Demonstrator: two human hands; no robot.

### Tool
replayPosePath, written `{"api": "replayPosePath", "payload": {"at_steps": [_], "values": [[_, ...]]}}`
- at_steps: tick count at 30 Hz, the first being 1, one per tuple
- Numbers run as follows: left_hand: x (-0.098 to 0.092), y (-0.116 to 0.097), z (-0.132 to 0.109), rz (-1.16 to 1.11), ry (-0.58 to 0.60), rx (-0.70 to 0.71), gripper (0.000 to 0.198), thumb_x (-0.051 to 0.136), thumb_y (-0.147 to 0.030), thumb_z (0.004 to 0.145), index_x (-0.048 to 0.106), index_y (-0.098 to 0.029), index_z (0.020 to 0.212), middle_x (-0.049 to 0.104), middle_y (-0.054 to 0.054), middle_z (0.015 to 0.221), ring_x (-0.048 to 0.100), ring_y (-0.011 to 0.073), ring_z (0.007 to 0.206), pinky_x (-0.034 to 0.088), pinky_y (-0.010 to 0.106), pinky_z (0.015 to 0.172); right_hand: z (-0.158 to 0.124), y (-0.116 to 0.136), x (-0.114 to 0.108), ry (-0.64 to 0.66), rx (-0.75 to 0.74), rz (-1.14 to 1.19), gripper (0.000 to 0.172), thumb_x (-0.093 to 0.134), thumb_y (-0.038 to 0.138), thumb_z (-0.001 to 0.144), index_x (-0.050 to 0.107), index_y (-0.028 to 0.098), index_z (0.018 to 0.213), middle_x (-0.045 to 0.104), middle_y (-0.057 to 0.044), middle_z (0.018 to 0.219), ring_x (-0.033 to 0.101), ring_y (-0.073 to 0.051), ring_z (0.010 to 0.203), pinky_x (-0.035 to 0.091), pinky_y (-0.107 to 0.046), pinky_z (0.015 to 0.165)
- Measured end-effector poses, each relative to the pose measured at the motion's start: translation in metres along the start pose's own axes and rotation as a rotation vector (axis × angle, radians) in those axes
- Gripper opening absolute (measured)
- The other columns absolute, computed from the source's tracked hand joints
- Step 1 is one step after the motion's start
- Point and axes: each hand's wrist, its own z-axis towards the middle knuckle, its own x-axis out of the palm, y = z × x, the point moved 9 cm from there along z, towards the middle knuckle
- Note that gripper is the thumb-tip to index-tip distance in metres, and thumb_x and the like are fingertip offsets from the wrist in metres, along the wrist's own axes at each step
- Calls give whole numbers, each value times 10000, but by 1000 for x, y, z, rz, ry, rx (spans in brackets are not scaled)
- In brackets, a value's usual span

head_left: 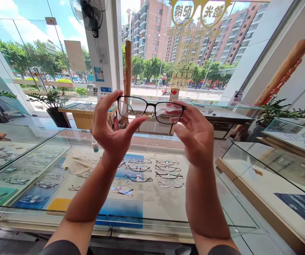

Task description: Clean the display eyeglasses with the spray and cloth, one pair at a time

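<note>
A pair of black-framed eyeglasses [150,104] is held up in front of me, above the glass counter. My left hand [111,122] pinches the frame's left upper corner, its thumb stretched out just under the left lens. At the other end, my right hand [196,131] grips the frame by the right hinge, fingers curled behind the right lens. Something whitish shows through that lens; I cannot tell whether it is a tissue or background. Below the hands lie several eyeglasses [138,168] in rows in the counter.
On the glass display counter [165,209] rest a beige cloth [77,163] and a small spray bottle [95,145]. Another glass case [250,170] stands at the right. Beyond are potted plants [53,102], a low display table [84,115], a wall fan [88,12] and large windows.
</note>
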Motion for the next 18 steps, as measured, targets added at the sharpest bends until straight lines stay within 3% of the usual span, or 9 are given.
{"api": "replayPosePath", "payload": {"at_steps": [4, 11, 15, 18], "values": [[-3, -8, -5, -74, -10, -9, 761, 970, -545, 829, 640, -344, 1485, 710, 67, 1365, 678, 351, 1394, 511, 611, 1263, -7, 8, -3, -49, -37, -46, 550, 756, 506, 1028, 639, 381, 1550, 723, -68, 1519, 734, -328, 1317, 629, -574, 1149], [4, 7, -6, -53, 107, -88, 683, 988, -547, 804, 726, -294, 1382, 756, 54, 1260, 766, 284, 1185, 611, 495, 1153, -4, -22, -8, -51, 37, -57, 485, 749, 513, 1052, 650, 409, 1515, 757, -60, 1385, 769, -283, 1223, 667, -528, 1099], [16, 13, -3, -184, 219, -83, 636, 906, -560, 902, 692, -325, 1453, 746, 66, 1337, 771, 283, 1239, 631, 485, 1148, 0, -36, -13, -53, 79, 11, 459, 729, 563, 1058, 666, 379, 1474, 771, -59, 1317, 785, -258, 1177, 674, -495, 1078], [19, 20, -2, -250, 235, -96, 623, 874, -556, 938, 675, -324, 1481, 735, 76, 1373, 763, 288, 1281, 637, 476, 1153, 2, -38, -13, -47, 78, 8, 479, 727, 584, 1052, 655, 373, 1476, 766, -64, 1324, 783, -268, 1194, 669, -508, 1086]]}}
